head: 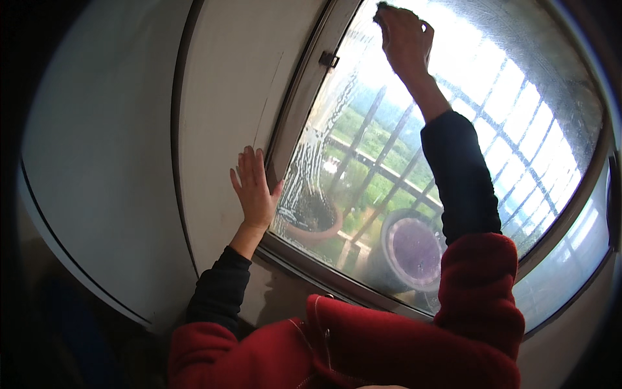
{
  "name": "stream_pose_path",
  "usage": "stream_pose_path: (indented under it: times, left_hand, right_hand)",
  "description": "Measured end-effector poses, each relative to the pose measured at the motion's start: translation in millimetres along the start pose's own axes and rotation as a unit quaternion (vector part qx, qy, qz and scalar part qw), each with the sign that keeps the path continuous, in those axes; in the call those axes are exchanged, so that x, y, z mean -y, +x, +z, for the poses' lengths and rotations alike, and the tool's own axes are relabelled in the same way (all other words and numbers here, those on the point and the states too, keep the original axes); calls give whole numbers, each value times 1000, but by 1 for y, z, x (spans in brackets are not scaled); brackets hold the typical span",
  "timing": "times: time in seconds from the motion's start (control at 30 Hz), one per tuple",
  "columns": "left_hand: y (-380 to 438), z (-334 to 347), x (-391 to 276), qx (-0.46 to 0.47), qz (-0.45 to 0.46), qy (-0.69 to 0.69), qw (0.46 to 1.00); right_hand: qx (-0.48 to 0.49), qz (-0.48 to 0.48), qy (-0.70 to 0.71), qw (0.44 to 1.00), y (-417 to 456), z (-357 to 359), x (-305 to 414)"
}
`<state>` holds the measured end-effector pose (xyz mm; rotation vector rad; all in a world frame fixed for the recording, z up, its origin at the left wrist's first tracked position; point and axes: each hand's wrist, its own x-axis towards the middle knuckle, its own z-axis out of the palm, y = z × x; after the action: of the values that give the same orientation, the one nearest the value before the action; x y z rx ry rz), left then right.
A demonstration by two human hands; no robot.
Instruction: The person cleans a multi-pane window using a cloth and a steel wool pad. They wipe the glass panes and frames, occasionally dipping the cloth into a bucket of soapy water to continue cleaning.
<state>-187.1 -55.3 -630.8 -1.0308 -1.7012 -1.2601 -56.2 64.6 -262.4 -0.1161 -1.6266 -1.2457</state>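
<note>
My right hand [407,41] is raised to the upper part of a window pane [359,112], with its fingers closed around a dark scrubbing pad or cloth [382,10]. Only a dark edge of the pad shows past the fingers, so its exact kind is unclear. Wet, soapy streaks [303,170] run down the left side of the glass. My left hand [254,189] rests flat with fingers spread on the pale wall [228,97], just beside the window's metal frame [291,102]. It holds nothing.
A small latch [329,59] sits on the frame's left side. Beyond the glass stand metal bars [374,163], a round plant pot [316,231] and a tub with a purplish face [415,250]. A pale door or panel [107,146] is at left.
</note>
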Motion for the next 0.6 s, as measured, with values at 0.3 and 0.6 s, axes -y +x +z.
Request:
stream_pose_path:
  times: [0.3, 0.6]
  left_hand:
    - [-81, -45, 14, 32, -44, 43, 998]
    - [-128, -66, 6, 67, -71, 62, 993]
  right_hand:
    - [151, -105, 79, 980, -130, -5, 110]
    - [215, -285, 85, 930, -229, -40, 198]
